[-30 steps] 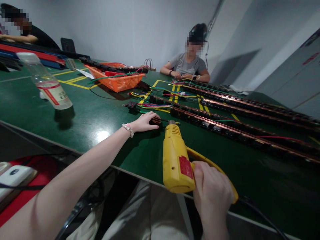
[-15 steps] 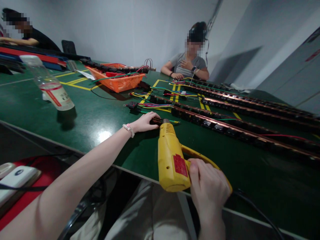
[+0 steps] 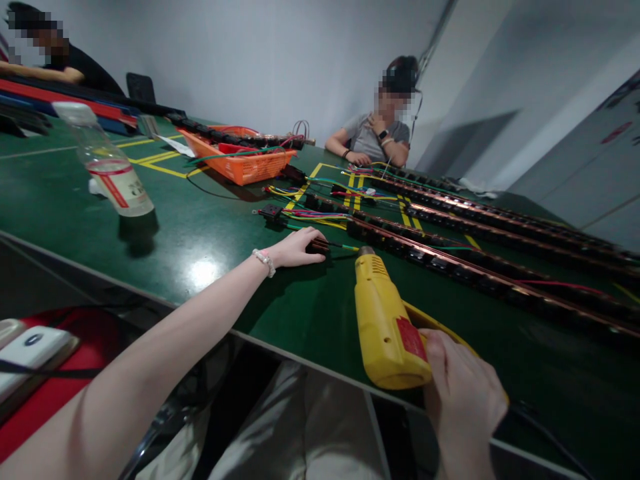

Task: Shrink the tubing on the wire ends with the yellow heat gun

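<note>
A yellow heat gun [image 3: 383, 320] is gripped by its handle in my right hand [image 3: 463, 383]. Its nozzle points away from me, close to the end of a green-yellow wire [image 3: 349, 248]. My left hand [image 3: 299, 248] is closed around a dark connector piece [image 3: 317, 247] low over the green table, and the wire sticks out from it to the right. What the fingertips touch is partly hidden. Just beyond lies a black connector [image 3: 271, 214] with a bundle of coloured wires [image 3: 317, 215] running to a long copper-and-black busbar strip [image 3: 425, 255].
Several more strips [image 3: 500, 207] extend to the right. An orange basket [image 3: 255, 168] with parts stands at the back; a plastic bottle [image 3: 120, 180] is on the left. A person [image 3: 383, 133] sits across the green table [image 3: 215, 200], another person [image 3: 85, 70] far left.
My right hand has moved the heat gun to the right, so its nozzle has shifted from beside my left hand to the wire's end. My left hand keeps its grip.
</note>
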`<state>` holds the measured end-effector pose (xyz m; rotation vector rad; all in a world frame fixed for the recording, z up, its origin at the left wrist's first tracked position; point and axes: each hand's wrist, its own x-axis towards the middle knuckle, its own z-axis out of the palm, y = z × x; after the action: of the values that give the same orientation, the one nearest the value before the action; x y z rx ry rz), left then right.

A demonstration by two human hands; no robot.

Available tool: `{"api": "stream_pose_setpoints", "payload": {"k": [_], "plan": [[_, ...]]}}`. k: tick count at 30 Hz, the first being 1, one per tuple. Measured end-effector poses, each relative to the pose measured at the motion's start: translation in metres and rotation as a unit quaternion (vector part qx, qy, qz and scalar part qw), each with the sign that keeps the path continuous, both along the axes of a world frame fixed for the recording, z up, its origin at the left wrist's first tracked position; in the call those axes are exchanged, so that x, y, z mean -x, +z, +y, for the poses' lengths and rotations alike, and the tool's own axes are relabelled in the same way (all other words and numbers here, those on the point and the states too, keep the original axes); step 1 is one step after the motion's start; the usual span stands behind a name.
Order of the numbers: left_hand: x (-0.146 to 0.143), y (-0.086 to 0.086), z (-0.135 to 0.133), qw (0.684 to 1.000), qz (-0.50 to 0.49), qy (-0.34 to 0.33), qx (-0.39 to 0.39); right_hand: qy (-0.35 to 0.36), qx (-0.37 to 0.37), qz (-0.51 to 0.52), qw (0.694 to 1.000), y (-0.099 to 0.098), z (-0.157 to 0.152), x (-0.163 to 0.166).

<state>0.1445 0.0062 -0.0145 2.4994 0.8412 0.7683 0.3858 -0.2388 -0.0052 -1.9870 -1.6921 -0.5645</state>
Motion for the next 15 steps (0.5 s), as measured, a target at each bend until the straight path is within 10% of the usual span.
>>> {"api": "stream_pose_setpoints", "payload": {"k": [10, 15], "plan": [[0.0, 0.003, -0.003, 1.0, 0.015, 0.004, -0.012, 0.016, -0.021, 0.023, 0.999, 0.006, 0.004, 0.002], [0.0, -0.001, 0.0, 1.0, 0.009, 0.001, -0.009, 0.226, -0.109, -0.012, 0.968, 0.037, -0.036, 0.057]]}}
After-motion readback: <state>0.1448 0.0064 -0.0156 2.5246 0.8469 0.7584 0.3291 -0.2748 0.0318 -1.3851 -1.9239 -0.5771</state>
